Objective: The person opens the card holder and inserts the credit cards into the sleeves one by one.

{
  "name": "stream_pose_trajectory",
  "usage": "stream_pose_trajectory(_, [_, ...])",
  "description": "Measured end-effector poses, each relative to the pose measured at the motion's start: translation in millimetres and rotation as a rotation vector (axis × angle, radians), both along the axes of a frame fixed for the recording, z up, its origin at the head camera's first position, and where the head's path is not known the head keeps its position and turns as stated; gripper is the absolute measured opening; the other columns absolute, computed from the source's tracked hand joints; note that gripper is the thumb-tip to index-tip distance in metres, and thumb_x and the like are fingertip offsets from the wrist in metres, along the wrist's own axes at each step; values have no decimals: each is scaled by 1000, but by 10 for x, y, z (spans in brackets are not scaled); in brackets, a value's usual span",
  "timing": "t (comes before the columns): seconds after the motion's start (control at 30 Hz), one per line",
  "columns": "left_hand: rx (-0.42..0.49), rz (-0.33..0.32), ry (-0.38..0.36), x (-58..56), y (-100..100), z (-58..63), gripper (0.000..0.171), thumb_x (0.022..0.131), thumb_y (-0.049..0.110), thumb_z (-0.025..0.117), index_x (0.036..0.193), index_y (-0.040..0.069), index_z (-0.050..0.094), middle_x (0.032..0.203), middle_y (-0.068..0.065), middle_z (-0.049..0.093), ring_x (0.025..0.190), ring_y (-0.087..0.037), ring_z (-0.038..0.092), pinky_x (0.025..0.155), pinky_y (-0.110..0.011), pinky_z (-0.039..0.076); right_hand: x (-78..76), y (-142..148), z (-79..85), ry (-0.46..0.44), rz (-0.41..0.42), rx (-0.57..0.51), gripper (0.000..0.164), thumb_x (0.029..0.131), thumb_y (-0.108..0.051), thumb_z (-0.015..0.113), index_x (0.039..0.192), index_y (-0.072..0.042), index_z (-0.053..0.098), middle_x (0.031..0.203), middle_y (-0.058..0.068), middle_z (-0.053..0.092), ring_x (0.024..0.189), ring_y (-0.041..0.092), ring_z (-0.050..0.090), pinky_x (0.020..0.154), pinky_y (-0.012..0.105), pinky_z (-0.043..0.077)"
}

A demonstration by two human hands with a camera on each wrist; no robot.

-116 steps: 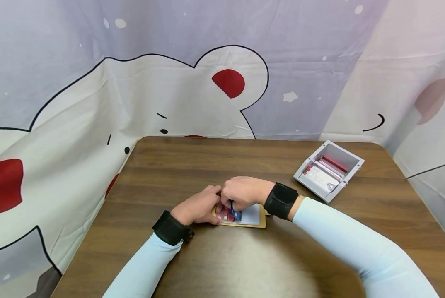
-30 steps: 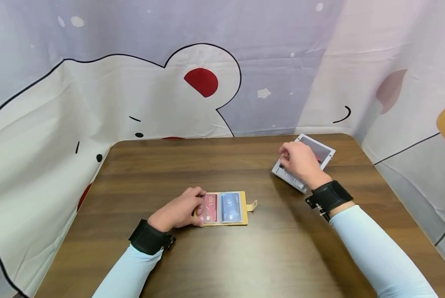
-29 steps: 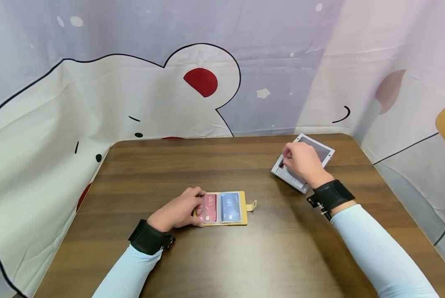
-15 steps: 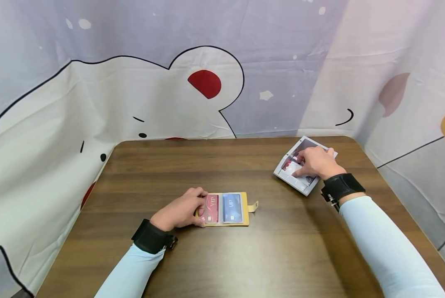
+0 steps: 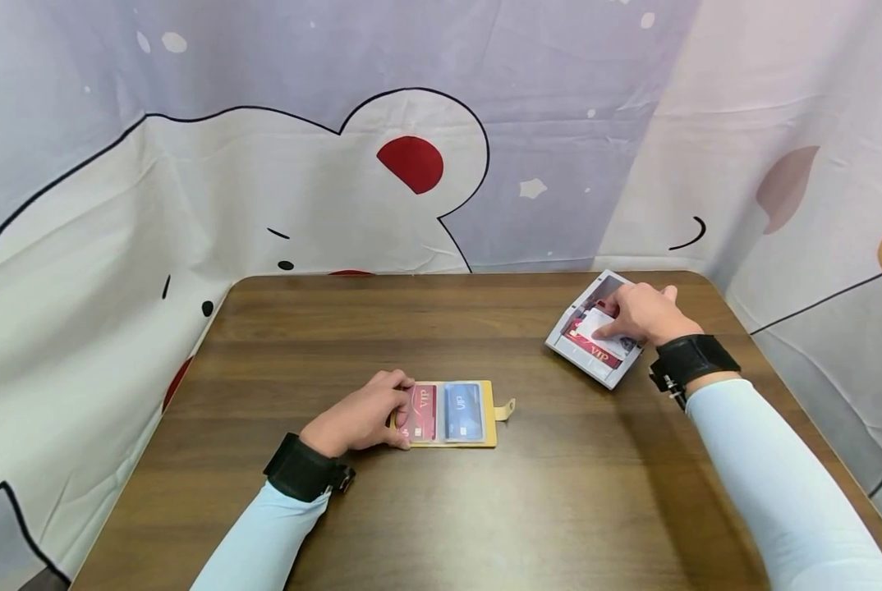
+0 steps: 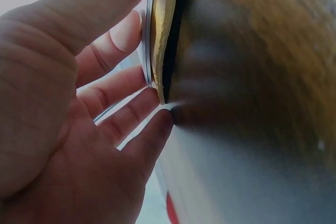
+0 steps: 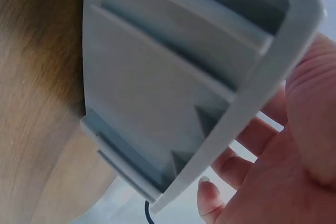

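Note:
My left hand (image 5: 360,414) grips the left edge of a yellow card holder (image 5: 489,427), which lies spread on the table. A pink-red VIP card (image 5: 424,414) and a blue VIP card (image 5: 464,412) show in its clear pockets. In the left wrist view the holder's edge (image 6: 164,35) sits between thumb and fingers. At the far right, my right hand (image 5: 644,313) reaches into a grey box (image 5: 557,338) and pinches a white card (image 5: 594,323). A red VIP card (image 5: 594,348) lies below it. In the right wrist view the box wall (image 7: 142,87) hides the fingertips.
A snap strap (image 5: 505,410) sticks out from the holder's right side. The brown wooden table (image 5: 441,509) runs back to a printed cloth (image 5: 315,189) hanging behind and at both sides. The box stands near the table's far right corner.
My right hand left the card holder, where a blue card now fills the right pocket, and went to the grey box. Lately its fingers spread and took a white card, baring the red VIP card.

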State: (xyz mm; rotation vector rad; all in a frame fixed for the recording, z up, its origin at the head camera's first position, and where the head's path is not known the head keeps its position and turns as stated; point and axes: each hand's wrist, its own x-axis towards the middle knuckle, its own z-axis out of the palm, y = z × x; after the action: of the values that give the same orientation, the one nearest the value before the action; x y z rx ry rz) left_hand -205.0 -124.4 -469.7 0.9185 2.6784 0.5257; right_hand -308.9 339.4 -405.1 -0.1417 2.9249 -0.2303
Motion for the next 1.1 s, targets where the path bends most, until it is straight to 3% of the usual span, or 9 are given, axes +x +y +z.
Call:
stream_pose_trajectory(0.13, [-1, 8, -12, -2, 21, 3, 39, 77, 37, 90, 73, 17, 57, 142, -4, 52, 130, -24, 45, 97, -34, 48, -7, 20, 28, -7, 9, -11, 34, 81, -39, 85, 96, -11, 72, 86, 6, 65, 82, 27, 56, 81, 48, 34])
stream_pose_trajectory(0.23, [1, 6, -18, 1, 31, 5, 39, 77, 37, 90, 73, 17, 57, 142, -5, 52, 131, -25, 44, 99, -35, 48, 6, 24, 57, 5, 30, -48, 30, 83, -31, 85, 93, -8, 69, 87, 9, 62, 80, 26, 57, 67, 37, 45])
stream_pose_trajectory(0.3, [7, 2, -19, 2, 33, 8, 39, 78, 37, 90, 73, 17, 57, 142, -5, 52, 132, -26, 44, 101, -36, 48, 22, 17, 81, 21, 46, -84, 27, 83, -25, 85, 92, -6, 68, 86, 10, 62, 79, 26, 56, 62, 33, 46])
stream_pose_trajectory(0.43, [14, 2, -16, -6, 33, 12, 38, 77, 36, 90, 74, 17, 57, 142, -5, 53, 132, -26, 44, 101, -37, 48, 77, -32, 160, 59, 61, -124, 23, 82, -20, 84, 92, -4, 70, 79, 6, 62, 77, 23, 56, 64, 31, 42])
stream_pose_trajectory(0.67, [7, 14, -38, -20, 66, 38, 38, 75, 34, 92, 79, 17, 57, 136, -4, 54, 127, -25, 46, 99, -36, 49, 250, -191, 324, 79, 11, -209, 28, 82, -25, 85, 95, -5, 70, 80, 2, 69, 78, 21, 57, 69, 32, 42])
stream_pose_trajectory(0.8, [5, 24, -40, -23, 104, 71, 37, 74, 30, 93, 81, 16, 59, 129, -4, 56, 122, -25, 48, 96, -36, 50, 378, -367, 343, 3, -24, -337, 29, 83, -25, 85, 93, -5, 67, 70, -4, 64, 65, 14, 52, 60, 29, 40])
stream_pose_trajectory(0.93, [-21, 5, 18, -26, 129, 106, 38, 75, 31, 92, 83, 16, 59, 120, -5, 57, 114, -26, 49, 87, -36, 48, 481, -594, 274, -66, -55, -504, 30, 82, -19, 86, 92, -2, 63, 60, -9, 54, 54, 6, 48, 51, 24, 39])
stream_pose_trajectory(1.1, [-38, -2, 76, -27, 162, 142, 37, 75, 34, 92, 84, 16, 60, 114, -4, 58, 108, -25, 49, 83, -34, 45, 595, -922, 33, -112, -88, -717, 32, 81, -10, 85, 98, 3, 62, 66, -6, 65, 59, 4, 59, 55, 21, 48])
